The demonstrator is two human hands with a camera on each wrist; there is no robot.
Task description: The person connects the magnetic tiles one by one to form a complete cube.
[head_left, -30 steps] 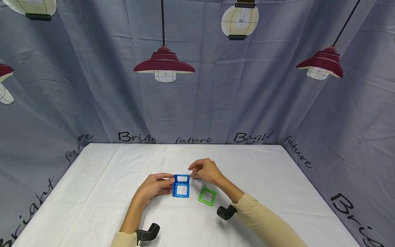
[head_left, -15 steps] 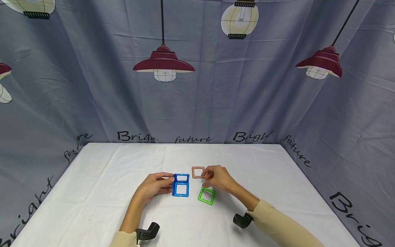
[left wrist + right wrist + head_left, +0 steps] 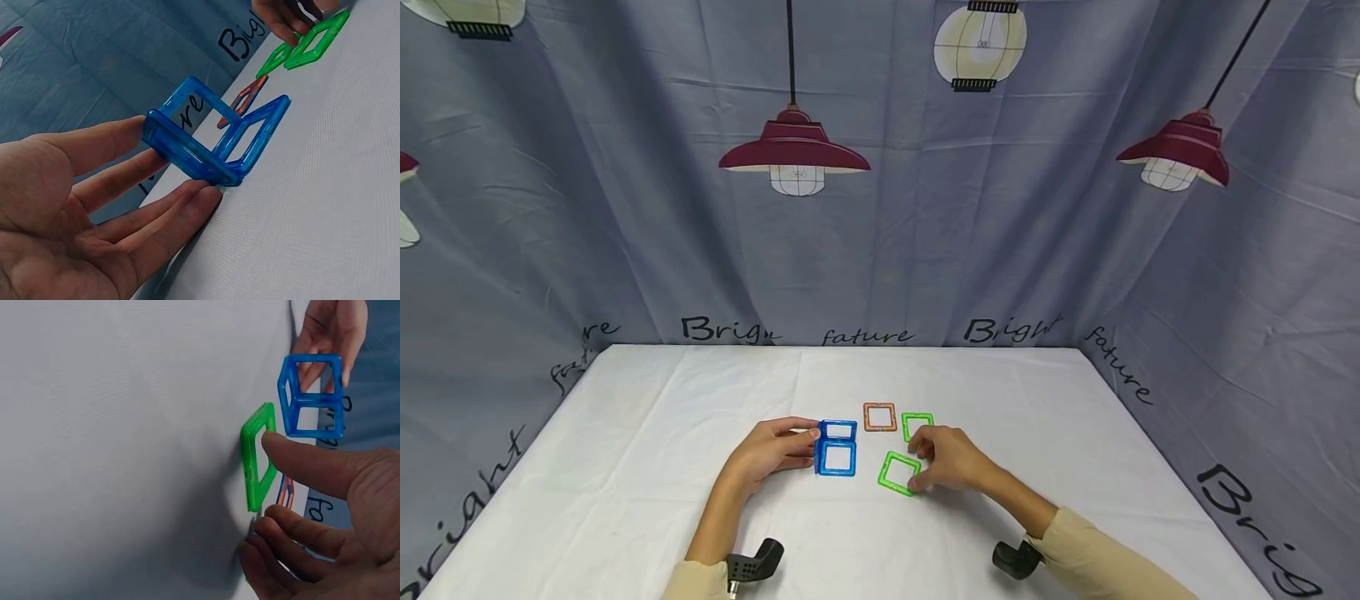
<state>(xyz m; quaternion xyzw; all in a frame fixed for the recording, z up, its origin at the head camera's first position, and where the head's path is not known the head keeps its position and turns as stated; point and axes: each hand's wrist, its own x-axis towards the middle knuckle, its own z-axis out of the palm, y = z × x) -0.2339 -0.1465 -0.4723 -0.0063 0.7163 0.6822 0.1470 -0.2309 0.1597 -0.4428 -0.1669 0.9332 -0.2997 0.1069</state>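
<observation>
near green square (image 3: 249, 465): nine o'clock from right grip (image 3: 951, 458), the closer hand
pinch: right at it, clasped? can't tell!
blue frame (image 3: 317, 398): ten o'clock from that square, left grip (image 3: 775, 450) holding

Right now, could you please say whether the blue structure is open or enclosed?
Open: in the left wrist view, the blue structure has panels joined at angles, with sides missing.

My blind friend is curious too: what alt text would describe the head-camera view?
A person's left hand holds joined translucent blue plastic square frames, while the right hand touches a green plastic square frame on a white cloth-covered table. A second green frame and an orange plastic square frame lie beyond; a grey-blue curtain printed with lamps hangs behind.
</observation>
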